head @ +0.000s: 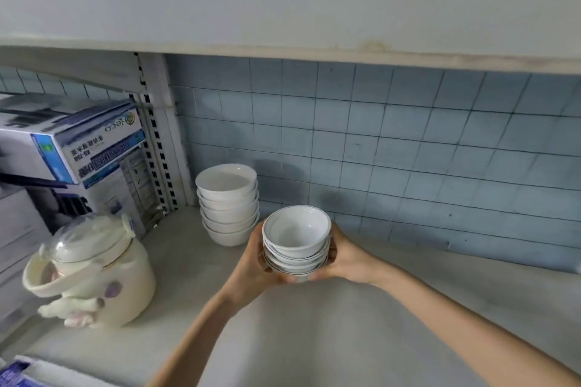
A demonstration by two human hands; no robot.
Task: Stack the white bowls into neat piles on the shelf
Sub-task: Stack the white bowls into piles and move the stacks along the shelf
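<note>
Bowls [297,240] gripped by both hands, beside taller bowl pile [228,204].

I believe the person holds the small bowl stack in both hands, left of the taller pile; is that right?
No: the head view shows the small bowl stack right of the taller pile, held by left hand and right hand.

Grey shelf [314,339], pile of white bowls [228,207] at back, lidded cream pot [97,273] left
</note>
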